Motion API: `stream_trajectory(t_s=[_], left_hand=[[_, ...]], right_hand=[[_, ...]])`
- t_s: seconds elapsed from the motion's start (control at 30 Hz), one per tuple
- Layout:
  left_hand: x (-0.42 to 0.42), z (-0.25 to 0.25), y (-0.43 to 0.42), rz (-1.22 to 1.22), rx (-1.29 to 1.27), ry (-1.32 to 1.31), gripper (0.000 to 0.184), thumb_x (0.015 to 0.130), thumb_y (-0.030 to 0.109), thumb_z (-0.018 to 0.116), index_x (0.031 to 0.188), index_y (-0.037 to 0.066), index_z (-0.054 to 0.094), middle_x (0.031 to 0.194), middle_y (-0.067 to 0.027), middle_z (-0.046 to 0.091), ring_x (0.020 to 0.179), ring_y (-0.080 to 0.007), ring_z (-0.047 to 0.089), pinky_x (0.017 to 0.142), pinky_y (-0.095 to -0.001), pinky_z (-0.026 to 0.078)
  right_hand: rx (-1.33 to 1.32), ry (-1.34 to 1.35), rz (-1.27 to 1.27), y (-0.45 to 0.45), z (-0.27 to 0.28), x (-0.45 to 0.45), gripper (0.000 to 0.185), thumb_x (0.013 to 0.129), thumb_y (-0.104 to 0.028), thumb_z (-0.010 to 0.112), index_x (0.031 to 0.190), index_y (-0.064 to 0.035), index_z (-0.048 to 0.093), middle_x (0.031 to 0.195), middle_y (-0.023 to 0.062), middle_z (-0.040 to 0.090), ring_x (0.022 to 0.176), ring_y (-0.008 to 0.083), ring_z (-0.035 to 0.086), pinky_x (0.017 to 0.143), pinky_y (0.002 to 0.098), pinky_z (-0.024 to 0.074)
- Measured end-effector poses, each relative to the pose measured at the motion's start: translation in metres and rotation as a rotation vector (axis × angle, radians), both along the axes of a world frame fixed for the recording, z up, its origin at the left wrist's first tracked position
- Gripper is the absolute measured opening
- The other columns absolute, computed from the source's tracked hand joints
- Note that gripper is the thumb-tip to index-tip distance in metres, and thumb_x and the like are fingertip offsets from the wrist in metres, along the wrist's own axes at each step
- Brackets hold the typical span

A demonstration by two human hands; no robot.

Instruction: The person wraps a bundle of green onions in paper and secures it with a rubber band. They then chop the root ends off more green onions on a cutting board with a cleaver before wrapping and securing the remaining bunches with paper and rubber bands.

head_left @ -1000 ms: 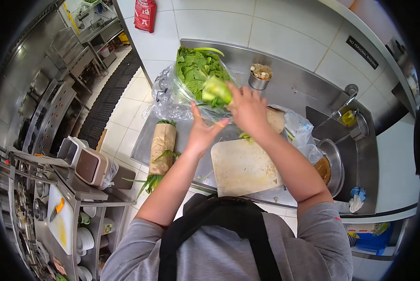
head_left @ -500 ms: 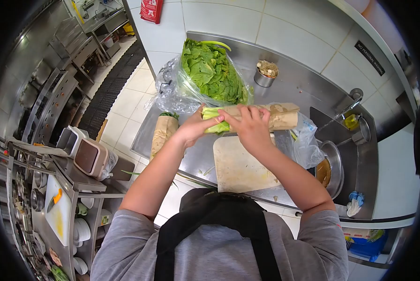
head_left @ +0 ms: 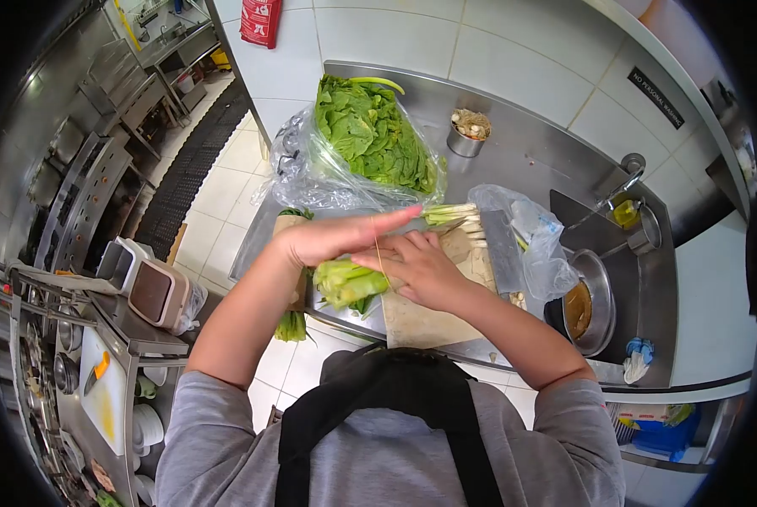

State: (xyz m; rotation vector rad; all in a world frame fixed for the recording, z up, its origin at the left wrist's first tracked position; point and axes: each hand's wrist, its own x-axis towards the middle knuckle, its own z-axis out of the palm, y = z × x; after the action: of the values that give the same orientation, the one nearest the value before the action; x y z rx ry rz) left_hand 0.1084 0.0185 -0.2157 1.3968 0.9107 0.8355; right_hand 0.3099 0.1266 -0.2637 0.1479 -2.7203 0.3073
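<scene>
My right hand (head_left: 414, 269) is closed around a bundle of pale green stalks (head_left: 346, 284), whose cut-looking ends point left. Over it my left hand (head_left: 345, 238) stretches flat, fingers straight and pointing right. A thin tan rubber band (head_left: 378, 249) runs from the left fingers down toward the right hand and the bundle. Beyond my hands, white root ends of spring onions (head_left: 471, 221) lie at the top of the worn cutting board (head_left: 425, 325). By my left wrist a second bundle of greens (head_left: 291, 325) is partly hidden.
Leafy lettuce (head_left: 370, 135) in a clear plastic bag stands behind my hands, near a small metal tin (head_left: 466, 142). Rightward are a crumpled plastic bag (head_left: 537, 241), a metal bowl (head_left: 596, 325) and a sink with running tap (head_left: 619, 194).
The brown paper roll in my hands is no longer seen as a roll. The stalk bundle has come down and left, and a rubber band now shows across my hands.
</scene>
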Motion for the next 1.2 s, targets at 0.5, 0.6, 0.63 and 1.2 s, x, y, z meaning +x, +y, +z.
stream_trajectory(t_s=[0.5, 0.6, 0.63, 1.2], left_hand=[[0.041, -0.124, -0.039, 0.219, -0.262, -0.957, 0.12, 0.077, 0.093, 0.034, 0.158, 0.007, 0.016, 0.156, -0.0209, 0.033, 0.135, -0.0432, 0.047, 0.116, -0.0461, 0.036], [0.058, -0.12, -0.041, 0.297, -0.076, -0.781, 0.137, 0.059, 0.098, 0.048, 0.156, 0.007, 0.018, 0.155, -0.0227, 0.035, 0.134, -0.0446, 0.047, 0.115, -0.0499, 0.036], [0.065, -0.117, -0.041, 0.486, -0.215, -0.686, 0.107, 0.08, 0.079, 0.058, 0.152, 0.006, 0.029, 0.146, -0.02, 0.047, 0.129, -0.0368, 0.054, 0.112, -0.0475, 0.041], [0.064, -0.122, -0.026, 1.062, 0.058, -0.847, 0.055, 0.096, 0.01, 0.066, 0.143, 0.007, 0.038, 0.133, -0.0074, 0.058, 0.123, -0.0182, 0.056, 0.103, -0.0366, 0.045]], right_hand=[[-1.237, -0.429, -0.013, 0.035, 0.008, -0.029, 0.067, 0.088, -0.011, 0.077, 0.143, 0.0001, 0.041, 0.127, 0.0091, 0.06, 0.116, 0.015, 0.057, 0.1, 0.0305, 0.0466], [-1.294, -0.486, -0.126, 0.037, 0.008, -0.035, 0.065, 0.087, -0.012, 0.077, 0.141, 0.0008, 0.042, 0.125, 0.0091, 0.061, 0.114, 0.0156, 0.058, 0.098, 0.0305, 0.0478], [-1.295, -0.494, -0.122, 0.036, 0.004, -0.037, 0.065, 0.087, -0.012, 0.077, 0.141, 0.0008, 0.042, 0.125, 0.0091, 0.061, 0.114, 0.0156, 0.058, 0.098, 0.0305, 0.0478], [-0.957, 0.012, -0.327, 0.015, -0.036, -0.019, 0.048, 0.097, -0.024, 0.066, 0.139, -0.0049, 0.053, 0.138, 0.0085, 0.054, 0.125, 0.0185, 0.053, 0.095, 0.0346, 0.0507]])
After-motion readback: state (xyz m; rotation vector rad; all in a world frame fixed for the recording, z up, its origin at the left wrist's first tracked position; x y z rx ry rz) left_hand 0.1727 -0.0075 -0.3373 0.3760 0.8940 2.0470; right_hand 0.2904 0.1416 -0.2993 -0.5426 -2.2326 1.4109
